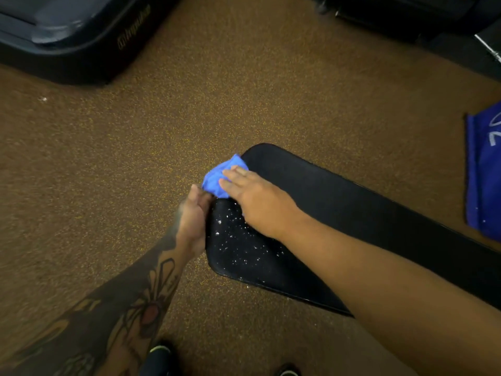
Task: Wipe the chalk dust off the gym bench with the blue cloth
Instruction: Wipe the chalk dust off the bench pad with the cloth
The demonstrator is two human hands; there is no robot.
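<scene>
Right hand: laid flat, fingers extended and together, pressed palm-down on the blue cloth, not closed around it. Cloth bunched under the fingertips at the rounded end edge of the gym bench, overhanging that edge slightly toward the floor.

Left hand: cupped against the bench's end edge just beside the cloth, fingers curled along the rim, thumb side uppermost; nothing seen held in it. Tattooed forearm extended from the lower left.

Chalk dust: white specks scattered on the pad between the two wrists, reaching the near edge below the right forearm. Pad surface beyond the right hand appeared dark and speck-free.

Open floor on the far side of both hands. Dark equipment base well apart beyond the left hand. Blue fabric item well apart past the right forearm.
</scene>
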